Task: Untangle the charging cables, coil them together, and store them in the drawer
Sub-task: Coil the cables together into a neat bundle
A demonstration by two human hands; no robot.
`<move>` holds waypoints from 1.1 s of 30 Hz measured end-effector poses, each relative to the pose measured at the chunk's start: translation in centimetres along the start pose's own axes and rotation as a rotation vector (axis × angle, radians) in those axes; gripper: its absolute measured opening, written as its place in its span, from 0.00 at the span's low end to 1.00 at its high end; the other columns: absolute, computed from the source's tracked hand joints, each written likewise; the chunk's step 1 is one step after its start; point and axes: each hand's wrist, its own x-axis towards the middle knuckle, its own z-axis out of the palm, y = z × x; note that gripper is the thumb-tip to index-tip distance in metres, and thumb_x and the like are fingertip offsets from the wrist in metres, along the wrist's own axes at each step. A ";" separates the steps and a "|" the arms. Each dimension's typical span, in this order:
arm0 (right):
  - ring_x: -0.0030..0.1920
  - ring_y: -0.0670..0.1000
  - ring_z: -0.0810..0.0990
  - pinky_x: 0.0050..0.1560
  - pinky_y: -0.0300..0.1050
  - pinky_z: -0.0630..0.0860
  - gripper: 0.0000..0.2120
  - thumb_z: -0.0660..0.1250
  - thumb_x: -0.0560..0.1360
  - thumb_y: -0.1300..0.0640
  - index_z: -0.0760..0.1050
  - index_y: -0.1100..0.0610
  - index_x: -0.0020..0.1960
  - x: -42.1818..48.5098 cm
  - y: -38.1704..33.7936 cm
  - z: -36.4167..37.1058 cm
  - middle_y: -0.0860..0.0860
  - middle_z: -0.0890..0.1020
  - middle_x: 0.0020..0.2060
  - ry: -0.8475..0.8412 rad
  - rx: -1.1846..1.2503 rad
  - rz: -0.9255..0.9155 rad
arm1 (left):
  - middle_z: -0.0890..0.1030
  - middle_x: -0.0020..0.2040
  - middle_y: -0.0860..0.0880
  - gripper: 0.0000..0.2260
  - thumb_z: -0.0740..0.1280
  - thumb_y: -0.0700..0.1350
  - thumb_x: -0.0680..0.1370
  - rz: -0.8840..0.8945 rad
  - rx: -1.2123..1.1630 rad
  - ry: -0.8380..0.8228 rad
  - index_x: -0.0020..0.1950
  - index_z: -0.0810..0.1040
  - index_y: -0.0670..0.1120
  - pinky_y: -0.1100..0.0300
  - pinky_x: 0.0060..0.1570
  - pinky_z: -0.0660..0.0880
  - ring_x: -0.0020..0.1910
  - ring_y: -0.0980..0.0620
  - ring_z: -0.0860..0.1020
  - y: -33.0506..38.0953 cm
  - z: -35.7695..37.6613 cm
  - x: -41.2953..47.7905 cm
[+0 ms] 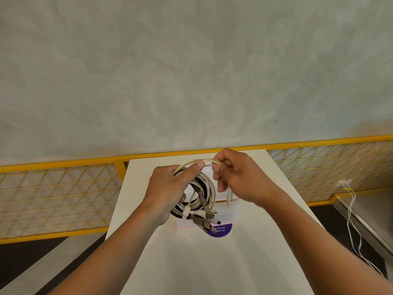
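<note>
Your left hand [168,188] grips the coil [204,193] above the desk [191,262], its loose strand [209,164] running right from the far rim into your pinching right hand [236,177].

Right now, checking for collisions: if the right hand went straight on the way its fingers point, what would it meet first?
Probably the left hand: its thumb presses the cream cable just ahead of the right hand. The cable coil hangs lower. Depth is unclear.
</note>
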 end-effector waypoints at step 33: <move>0.46 0.54 0.84 0.37 0.40 0.76 0.24 0.78 0.71 0.59 0.77 0.52 0.65 -1.4 0.1 1.8 0.58 0.85 0.52 -0.204 0.589 0.072 | 0.73 0.27 0.50 0.22 0.74 0.60 0.71 0.061 -0.125 -0.008 0.35 0.79 0.40 0.60 0.28 0.69 0.26 0.54 0.70 0.3 0.7 -0.5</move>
